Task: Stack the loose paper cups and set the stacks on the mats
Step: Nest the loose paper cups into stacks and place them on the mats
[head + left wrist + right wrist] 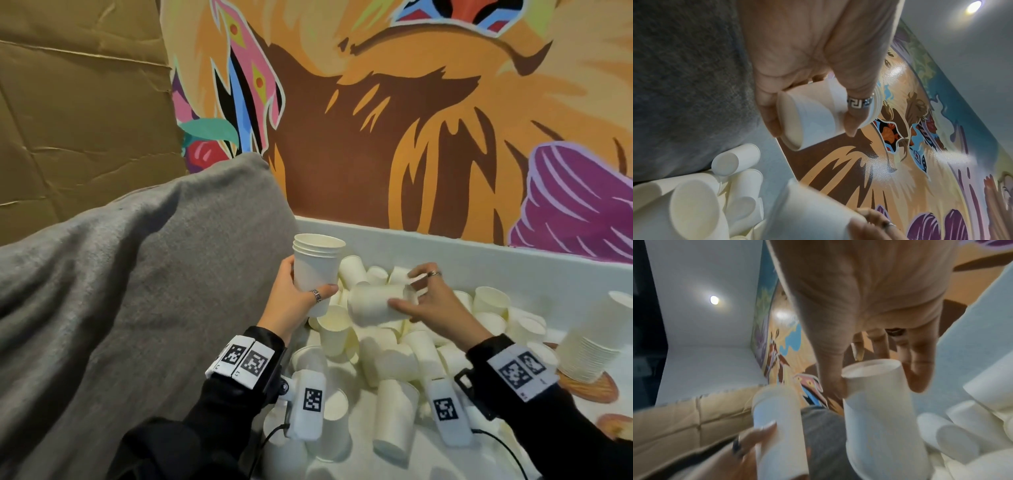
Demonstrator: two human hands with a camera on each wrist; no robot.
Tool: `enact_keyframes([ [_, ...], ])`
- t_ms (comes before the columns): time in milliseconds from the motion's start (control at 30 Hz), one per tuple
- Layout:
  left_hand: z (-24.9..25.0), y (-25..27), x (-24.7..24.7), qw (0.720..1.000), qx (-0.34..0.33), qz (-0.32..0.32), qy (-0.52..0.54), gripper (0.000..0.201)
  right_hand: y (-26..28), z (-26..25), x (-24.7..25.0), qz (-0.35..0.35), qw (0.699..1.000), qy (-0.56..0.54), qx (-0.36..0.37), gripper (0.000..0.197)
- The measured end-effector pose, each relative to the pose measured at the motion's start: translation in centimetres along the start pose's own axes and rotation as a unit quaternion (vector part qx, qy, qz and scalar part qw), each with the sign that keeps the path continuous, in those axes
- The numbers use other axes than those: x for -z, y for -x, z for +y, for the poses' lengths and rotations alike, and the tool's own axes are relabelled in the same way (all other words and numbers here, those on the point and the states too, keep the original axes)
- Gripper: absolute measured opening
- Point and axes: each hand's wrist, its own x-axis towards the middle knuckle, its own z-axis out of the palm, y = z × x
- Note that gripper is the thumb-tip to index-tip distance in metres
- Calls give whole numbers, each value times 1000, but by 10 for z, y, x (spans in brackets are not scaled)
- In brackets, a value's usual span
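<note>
My left hand (301, 294) grips a short stack of nested white paper cups (317, 270), upright, mouth up, above the left end of the pile; the left wrist view shows the same small stack (813, 116) between my thumb and fingers. My right hand (421, 301) pinches a single white cup (376, 303) lying sideways, just right of and below the stack, its base toward my left hand. In the right wrist view this single cup (879, 410) is held by its base end. Many loose cups (394, 359) lie heaped on the white table.
A tall cup stack (596, 342) stands on a brown mat (596, 390) at the right; another mat (616, 426) shows near the right edge. A grey cushion (137, 291) borders the pile on the left. A painted wall and white ledge (445, 250) run behind.
</note>
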Motion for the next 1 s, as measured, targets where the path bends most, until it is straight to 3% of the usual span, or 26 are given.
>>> enact_keyframes([
  [133, 3, -2, -3, 999, 9, -12, 33, 63, 1, -5, 16, 91, 958, -267, -47, 44],
  [233, 5, -4, -9, 996, 10, -49, 69, 75, 10, 0, 9, 64, 938, -336, -61, 46],
  [300, 7, -4, -15, 993, 13, -67, 95, 81, 17, 6, 0, 31, 937, -341, -70, 49],
  [433, 8, -7, -25, 989, 15, -83, 121, 73, 29, 18, -6, -21, 955, -286, -70, 70],
  [700, 17, -11, -52, 980, -1, -77, 181, 83, 49, 33, 9, -100, 974, -198, -53, 72],
  [1000, 19, 2, -76, 990, 11, -107, 94, 65, 54, 47, 0, -103, 960, -255, -46, 75],
])
